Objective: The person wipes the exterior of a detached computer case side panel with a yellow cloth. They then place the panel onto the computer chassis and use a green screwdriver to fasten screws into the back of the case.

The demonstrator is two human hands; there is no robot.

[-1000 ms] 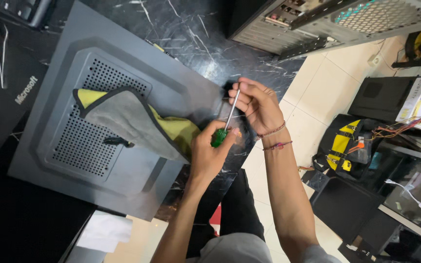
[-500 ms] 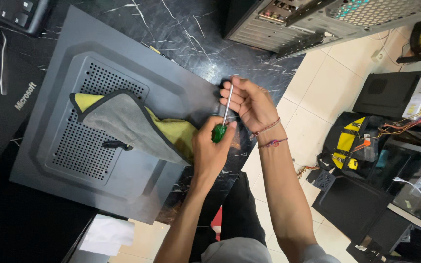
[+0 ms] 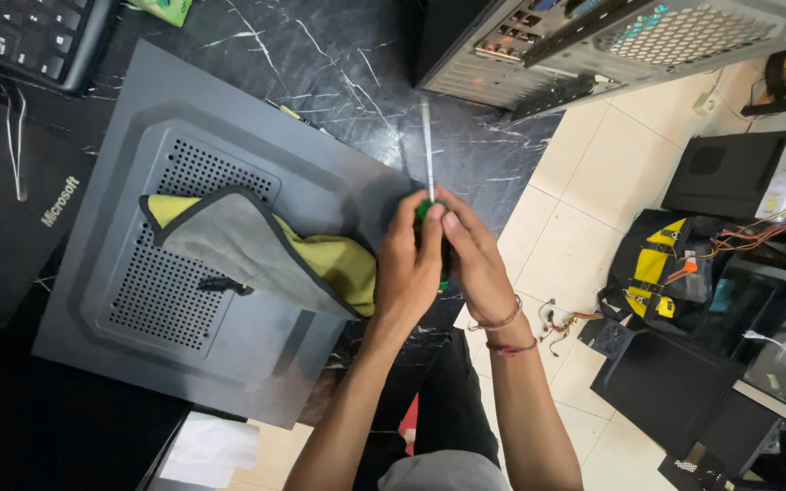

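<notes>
Head view, hands: the left hand [image 3: 408, 268] and the right hand [image 3: 473, 259] are pressed side by side over the table's near edge, both wrapped round one tool.
Left fingers: curled tight on the green handle of the screwdriver [image 3: 428, 177].
Right fingers: closed over the same handle from the other side, thumb lying along the top.
Screwdriver: green handle almost hidden between the two palms; the thin metal shaft sticks up and away from the hands, over the dark marbled table [image 3: 320, 64].
Side panel: a grey computer case panel [image 3: 256, 355] with perforated vent areas lies flat on the table, just left of the hands.
Cloth: a grey and yellow cloth [image 3: 256, 250] lies rumpled on the panel, its yellow end touching the left hand.
Computer case: an open grey computer case [image 3: 593, 41] stands at the table's far edge.
Keyboard: a black keyboard [image 3: 29, 36] sits at the far left corner.
Floor: pale tiles [image 3: 566, 191] to the right carry a black and yellow bag [image 3: 652, 268] and dark boxes.
</notes>
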